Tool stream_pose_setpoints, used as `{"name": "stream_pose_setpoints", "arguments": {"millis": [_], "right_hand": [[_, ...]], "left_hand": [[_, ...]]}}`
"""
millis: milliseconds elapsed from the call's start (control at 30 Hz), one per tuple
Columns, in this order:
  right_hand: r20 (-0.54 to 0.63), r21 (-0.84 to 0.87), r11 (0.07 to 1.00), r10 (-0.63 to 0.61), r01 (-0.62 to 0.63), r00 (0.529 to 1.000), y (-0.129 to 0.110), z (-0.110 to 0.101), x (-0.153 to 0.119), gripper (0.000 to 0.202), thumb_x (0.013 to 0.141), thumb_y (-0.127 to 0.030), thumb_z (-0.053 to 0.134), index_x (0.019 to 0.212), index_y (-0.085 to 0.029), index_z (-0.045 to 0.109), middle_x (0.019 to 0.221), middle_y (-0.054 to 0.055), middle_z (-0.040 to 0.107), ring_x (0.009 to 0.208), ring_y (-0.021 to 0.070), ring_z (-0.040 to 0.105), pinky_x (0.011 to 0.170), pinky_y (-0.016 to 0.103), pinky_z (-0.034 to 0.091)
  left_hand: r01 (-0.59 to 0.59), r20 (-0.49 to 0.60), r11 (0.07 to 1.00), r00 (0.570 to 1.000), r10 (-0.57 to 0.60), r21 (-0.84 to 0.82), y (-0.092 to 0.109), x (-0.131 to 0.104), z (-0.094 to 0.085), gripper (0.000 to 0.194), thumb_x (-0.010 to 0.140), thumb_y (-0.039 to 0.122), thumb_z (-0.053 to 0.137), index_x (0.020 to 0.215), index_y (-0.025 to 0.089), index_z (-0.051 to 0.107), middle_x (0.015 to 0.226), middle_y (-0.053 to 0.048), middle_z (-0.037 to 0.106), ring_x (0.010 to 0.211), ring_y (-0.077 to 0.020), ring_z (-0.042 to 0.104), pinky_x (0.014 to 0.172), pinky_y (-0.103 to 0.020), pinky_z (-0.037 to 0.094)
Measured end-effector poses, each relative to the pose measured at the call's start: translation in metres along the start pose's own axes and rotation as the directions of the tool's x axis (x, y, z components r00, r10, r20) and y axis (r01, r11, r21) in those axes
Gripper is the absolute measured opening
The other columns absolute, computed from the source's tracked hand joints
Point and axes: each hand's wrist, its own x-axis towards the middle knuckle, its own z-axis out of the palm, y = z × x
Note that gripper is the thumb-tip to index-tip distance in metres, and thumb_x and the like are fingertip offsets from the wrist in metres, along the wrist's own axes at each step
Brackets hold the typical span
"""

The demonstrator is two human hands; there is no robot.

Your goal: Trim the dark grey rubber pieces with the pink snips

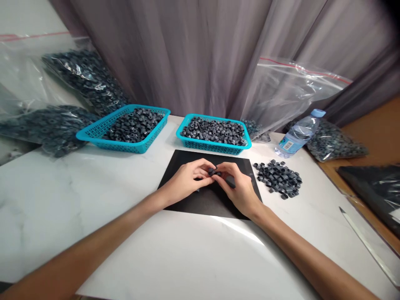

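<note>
Hands [215, 171] above the black mat [204, 205], inside its edges.

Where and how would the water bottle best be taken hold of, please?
I would wrap the right hand around the body of the water bottle, near its label, coming from the front, over the loose pile of dark pieces. The body is rounded and rests on its base, while a filled bag crowds its right side.
</note>
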Motion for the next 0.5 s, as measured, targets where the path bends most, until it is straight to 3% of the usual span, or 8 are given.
{"name": "stream_pose_setpoints", "arguments": {"millis": [167,300,500], "right_hand": [[-0.018,-0.132,0.983,-0.128,0.124,0.992,-0.004,-0.001,0.000,0.015,0.104,-0.026,0.056,0.118,-0.025,0.057,0.099,0.005,0.067,0.081,0.0184,0.065,0.076,0.032,0.056],[-0.005,-0.149,0.955,-0.261,0.257,0.965,-0.008,-0.004,0.001,0.025,0.104,-0.014,0.050,0.125,-0.025,0.058,0.106,0.008,0.067,0.092,0.0201,0.063,0.082,0.035,0.055],[0.047,-0.135,0.935,-0.325,0.328,0.945,-0.011,-0.005,0.003,0.042,0.103,-0.006,0.046,0.139,-0.027,0.054,0.115,0.009,0.066,0.096,0.0199,0.062,0.083,0.036,0.055]], "left_hand": [[0.188,0.027,0.942,0.982,-0.188,-0.277,0.011,-0.003,0.005,0.018,0.089,0.018,0.063,0.107,0.017,0.063,0.100,-0.004,0.071,0.095,-0.0174,0.069,0.091,-0.032,0.052],[0.254,0.063,0.776,0.961,-0.268,-0.577,0.020,-0.004,0.010,0.018,0.095,0.017,0.050,0.096,0.013,0.068,0.099,-0.008,0.069,0.096,-0.0181,0.066,0.094,-0.033,0.050],[0.320,0.065,0.597,0.911,-0.408,-0.736,0.023,-0.002,0.011,0.027,0.102,0.024,0.048,0.085,0.014,0.066,0.091,-0.006,0.066,0.086,-0.0149,0.061,0.086,-0.029,0.048]]}}
